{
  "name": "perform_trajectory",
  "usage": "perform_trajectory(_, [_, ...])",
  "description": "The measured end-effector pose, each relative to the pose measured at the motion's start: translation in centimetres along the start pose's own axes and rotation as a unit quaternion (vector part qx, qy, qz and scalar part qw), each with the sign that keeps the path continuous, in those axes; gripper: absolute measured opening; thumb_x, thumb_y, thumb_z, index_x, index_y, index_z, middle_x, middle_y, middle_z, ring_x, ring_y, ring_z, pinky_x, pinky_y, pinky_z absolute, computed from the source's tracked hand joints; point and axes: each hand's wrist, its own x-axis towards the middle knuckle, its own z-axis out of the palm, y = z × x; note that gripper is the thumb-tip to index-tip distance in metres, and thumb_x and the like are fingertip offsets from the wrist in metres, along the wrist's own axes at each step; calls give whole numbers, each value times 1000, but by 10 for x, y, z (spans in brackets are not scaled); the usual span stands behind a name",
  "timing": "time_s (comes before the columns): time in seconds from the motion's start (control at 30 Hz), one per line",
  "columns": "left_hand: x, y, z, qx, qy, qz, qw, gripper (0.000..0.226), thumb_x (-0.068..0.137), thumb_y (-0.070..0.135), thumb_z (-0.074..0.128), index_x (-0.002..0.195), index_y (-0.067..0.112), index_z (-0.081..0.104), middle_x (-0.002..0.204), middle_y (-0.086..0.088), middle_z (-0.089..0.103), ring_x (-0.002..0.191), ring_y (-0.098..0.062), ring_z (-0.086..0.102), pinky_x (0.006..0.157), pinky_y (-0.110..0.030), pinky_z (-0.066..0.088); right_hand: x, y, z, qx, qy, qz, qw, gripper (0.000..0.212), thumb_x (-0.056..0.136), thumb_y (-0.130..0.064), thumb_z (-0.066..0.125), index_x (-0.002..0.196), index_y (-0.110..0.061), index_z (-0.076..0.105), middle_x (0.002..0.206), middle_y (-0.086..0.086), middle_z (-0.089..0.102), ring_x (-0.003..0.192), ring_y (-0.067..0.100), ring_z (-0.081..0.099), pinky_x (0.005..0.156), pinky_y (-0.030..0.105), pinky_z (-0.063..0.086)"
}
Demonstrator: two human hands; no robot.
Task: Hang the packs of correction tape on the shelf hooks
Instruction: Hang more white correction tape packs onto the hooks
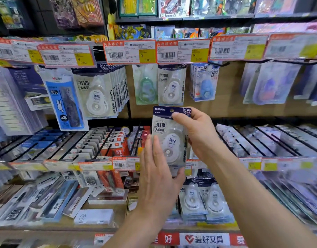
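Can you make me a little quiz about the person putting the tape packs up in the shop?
1. True or false: the pack of correction tape is held upside down.
2. The right hand grips the pack at: A its upper right side, B its bottom edge, C nowhere.
3. Fill in: the left hand's fingers are ____ (straight or curled).
Key: 1 false; 2 A; 3 straight.

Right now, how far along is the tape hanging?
Done: a full row of packs and a single pack hang under the price tags. In hand: right hand grips one pack below them, left hand flat against it, not yet hooked. Left: that pack, plus two loose packs lying lower down.
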Motion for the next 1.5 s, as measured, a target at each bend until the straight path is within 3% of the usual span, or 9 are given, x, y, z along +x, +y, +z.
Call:
perform_trajectory(0.13, [-3, -8, 4, 26, -4, 16, 1000, 105, 88, 65, 45, 151, 18, -24, 165, -3, -8, 148, -8, -17, 116, -24, -11, 16, -10, -4, -23, 31, -29, 999, 11, 89, -3, 73, 85, -14, 70, 80, 5, 76, 76, 21, 71, 82, 44, 58])
perform_trajectory(0.2, [-5, -16, 6, 48, -18, 13, 999, 103, 89, 67, 41, 151, 16, -23, 165, -5, -4, 151, -15, -7, 120, -31, -4, 26, -21, -4, -35, 38, -48, 998, 11, 87, -8, 76, 82, -16, 71, 82, 5, 75, 80, 22, 70, 89, 51, 58])
perform_trajectory(0.33, [-8, -25, 8, 127, -60, 10, 990, 88, 93, 68, 28, 155, 8, 12, 160, -8, 28, 149, -25, 21, 120, -41, 10, 44, -43, -2, -36, 49, -92, 994, 8, 81, -13, 78, 83, -18, 72, 86, 7, 76, 84, 27, 71, 94, 60, 56])
perform_trajectory(0.5, [-6, -30, 3, 148, -107, 33, 983, 76, 92, 57, 44, 151, 13, 27, 152, -1, 37, 146, -24, 23, 122, -47, 18, 53, -56, 2, -22, 39, -144, 989, 14, 85, -5, 77, 91, -18, 73, 100, 7, 79, 102, 33, 74, 98, 56, 56])
perform_trajectory(0.7, [-6, -32, 2, 159, -119, 30, 980, 73, 91, 53, 48, 150, 15, 31, 151, 1, 37, 145, -22, 22, 122, -46, 17, 49, -64, 8, -4, 23, -165, 986, 19, 90, 2, 69, 101, -12, 70, 93, 1, 80, 91, 23, 76, 89, 42, 61])
perform_trajectory(0.83, [-6, -31, 4, 169, -123, 28, 978, 72, 91, 54, 45, 150, 15, 32, 151, 1, 36, 146, -23, 21, 123, -46, 14, 50, -65, 11, -17, 33, -156, 987, 16, 92, -2, 68, 97, -17, 72, 98, 4, 80, 98, 28, 76, 96, 52, 58])
perform_trajectory(1.07, [-5, -29, 5, 171, -123, 19, 977, 72, 91, 55, 45, 150, 15, 31, 152, 1, 36, 147, -23, 21, 123, -46, 12, 56, -68, 13, -37, 60, -153, 986, 15, 93, -7, 63, 98, -17, 73, 98, 2, 80, 99, 25, 75, 99, 52, 56])
perform_trajectory(1.3, [-5, -28, 5, 169, -123, 15, 978, 73, 90, 54, 49, 148, 13, 35, 148, -1, 41, 144, -24, 26, 122, -47, 17, 55, -72, 18, -94, 103, -179, 974, 24, 88, -15, 67, 104, 1, 73, 108, 25, 72, 104, 45, 66, 87, 62, 54])
perform_trajectory(1.5, [-5, -27, 6, 171, -118, 9, 978, 74, 90, 55, 48, 149, 14, 33, 150, 0, 39, 146, -24, 24, 123, -46, 13, 51, -68, 15, -132, 105, -207, 964, 15, 94, -11, 64, 101, -22, 70, 101, -4, 77, 96, 16, 74, 93, 41, 59])
